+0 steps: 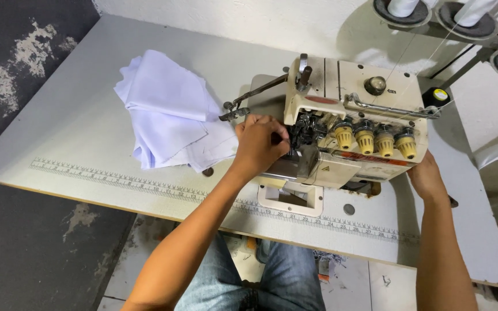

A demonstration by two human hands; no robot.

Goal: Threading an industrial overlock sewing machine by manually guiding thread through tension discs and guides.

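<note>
Head view: cream overlock sewing machine stood mid-table, long axis left-right, needle end facing left. Left hand curled narrow at needle area; hold unclear. Right hand rested against machine's right end, grip hidden. Folded white cloth lay just left.

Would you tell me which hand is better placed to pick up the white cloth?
Probably the left hand: it rests at the sewing machine right beside the white cloth, while the right hand is on the machine's far side.
</note>
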